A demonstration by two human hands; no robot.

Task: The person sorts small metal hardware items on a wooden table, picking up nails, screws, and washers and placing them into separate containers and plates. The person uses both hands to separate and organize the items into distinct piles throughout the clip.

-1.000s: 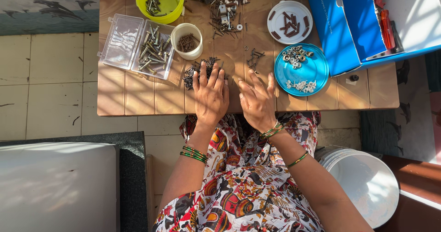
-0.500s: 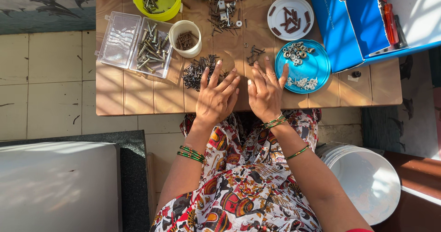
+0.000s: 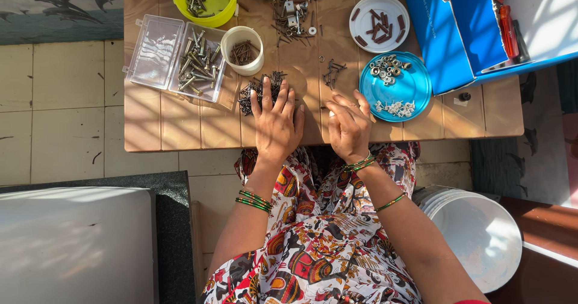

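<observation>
My left hand (image 3: 276,122) lies flat on the wooden table (image 3: 180,123), fingers spread, its fingertips touching a heap of dark screws (image 3: 256,93). My right hand (image 3: 349,125) rests beside it with fingers loosely curled; whether it holds a small piece I cannot see. Just beyond it lie a few loose screws (image 3: 332,72) and a blue plate (image 3: 415,87) with nuts and small white parts.
A white cup (image 3: 242,50) of nails, a clear compartment box (image 3: 174,60) with screws, a yellow bowl (image 3: 197,0), a white dish (image 3: 379,22) with brown pieces and a blue box (image 3: 457,33) sit on the table. A white bucket (image 3: 475,238) stands on the floor.
Both hands have slid forward on the table. The left hand now reaches the heap of dark screws, and the right hand's fingers have curled in.
</observation>
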